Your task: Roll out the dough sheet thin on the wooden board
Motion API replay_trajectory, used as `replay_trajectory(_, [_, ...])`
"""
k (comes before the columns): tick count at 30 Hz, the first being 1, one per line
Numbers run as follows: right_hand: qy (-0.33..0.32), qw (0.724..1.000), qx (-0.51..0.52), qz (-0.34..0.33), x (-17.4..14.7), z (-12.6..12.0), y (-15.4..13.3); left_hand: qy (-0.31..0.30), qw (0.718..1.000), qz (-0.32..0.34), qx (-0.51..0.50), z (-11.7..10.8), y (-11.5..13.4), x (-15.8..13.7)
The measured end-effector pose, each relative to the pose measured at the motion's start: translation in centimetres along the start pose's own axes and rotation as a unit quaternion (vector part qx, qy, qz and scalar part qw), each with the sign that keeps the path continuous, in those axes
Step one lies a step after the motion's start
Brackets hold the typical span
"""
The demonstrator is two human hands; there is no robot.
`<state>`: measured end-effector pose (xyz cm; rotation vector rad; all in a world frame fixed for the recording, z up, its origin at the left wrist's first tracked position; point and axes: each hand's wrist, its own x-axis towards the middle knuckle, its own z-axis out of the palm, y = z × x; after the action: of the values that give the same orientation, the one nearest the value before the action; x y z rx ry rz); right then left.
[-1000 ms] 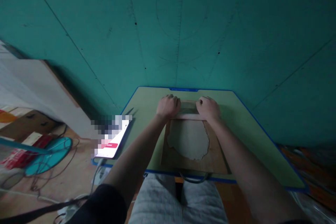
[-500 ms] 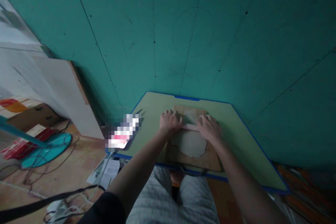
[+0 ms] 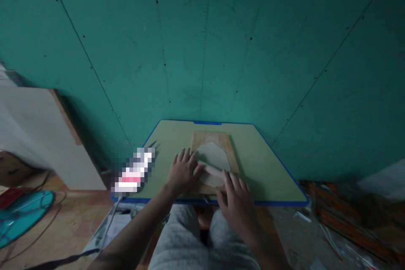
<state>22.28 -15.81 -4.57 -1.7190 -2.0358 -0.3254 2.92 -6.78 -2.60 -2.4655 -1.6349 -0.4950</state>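
A thin pale rolling pin (image 3: 211, 169) lies slightly slanted across a flattened, off-white sheet of dough or clay (image 3: 213, 154) with an uneven edge. Under the sheet is a rectangular wooden board (image 3: 210, 136). My left hand (image 3: 183, 171) holds the pin's left end, thumb over it and the other fingers stretched forward. At the right end, my right hand (image 3: 236, 196) has its fingers laid on the pin, with the thumb toward me. The palms hide both tips of the pin.
The board rests on a pale table (image 3: 256, 156) with a blue rim, against a green wall (image 3: 202, 50). A blurred-out phone-like device (image 3: 133, 173) with a cable lies at the table's left. A white panel (image 3: 47, 135) leans farther left; orange clutter (image 3: 344, 219) sits at lower right.
Both hands have drawn the rolling pin from the far part of the sheet toward me, and it is now more slanted. The view has shifted to the right.
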Motion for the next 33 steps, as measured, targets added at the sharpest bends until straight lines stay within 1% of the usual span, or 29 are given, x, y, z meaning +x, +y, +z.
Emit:
replay_trajectory(3, [0.009, 0.999, 0.037, -0.004, -1.2, -0.5, -0.9, -0.019, 1.0, 0.006, 0.008, 0.6, 0.1, 1.4])
replay_trajectory(7, [0.022, 0.991, 0.116, -0.064, -2.6, -1.0, -1.7, -0.045, 0.999, 0.012, -0.004, 1.1, 1.3, 4.2])
replay_trajectory(10, [0.025, 0.981, 0.175, -0.085, -3.3, -1.2, -2.2, -0.071, 0.996, 0.045, -0.01, 1.3, 2.5, 6.1])
replay_trajectory(13, [0.026, 0.979, 0.192, -0.07, -3.7, -1.4, -2.2, -0.084, 0.992, 0.095, -0.007, 1.3, 3.9, 7.5])
replay_trajectory(16, [0.003, 0.981, 0.187, -0.048, -3.8, -1.3, -1.4, -0.091, 0.988, 0.12, -0.015, 1.2, 5.7, 8.7])
replay_trajectory(20, [0.021, 0.985, 0.169, -0.023, -4.4, -1.0, 0.4, -0.088, 0.988, 0.122, -0.033, 1.3, 8.8, 10.0])
replay_trajectory(22, [0.031, 0.987, 0.156, -0.012, -4.9, -0.9, 1.2, -0.089, 0.989, 0.109, -0.04, 1.3, 10.1, 10.6])
replay_trajectory(24, [0.026, 0.988, 0.154, -0.013, -5.3, -1.1, 1.7, -0.091, 0.99, 0.093, -0.054, 1.2, 10.9, 10.9])
replay_trajectory(26, [0.018, 0.986, 0.162, -0.018, -5.5, -1.4, 1.8, -0.092, 0.989, 0.09, -0.067, 1.1, 10.8, 10.9])
replay_trajectory(28, [0.012, 0.984, 0.176, -0.026, -5.5, -1.7, 1.4, -0.096, 0.987, 0.108, -0.065, 0.9, 9.8, 10.6])
replay_trajectory(31, [0.011, 0.979, 0.196, -0.055, -5.2, -2.3, 0.4, -0.095, 0.983, 0.151, -0.051, 0.8, 7.1, 9.5])
replay_trajectory(33, [0.004, 0.976, 0.205, -0.072, -4.8, -2.7, -0.4, -0.09, 0.985, 0.141, -0.05, 0.9, 5.1, 8.5])
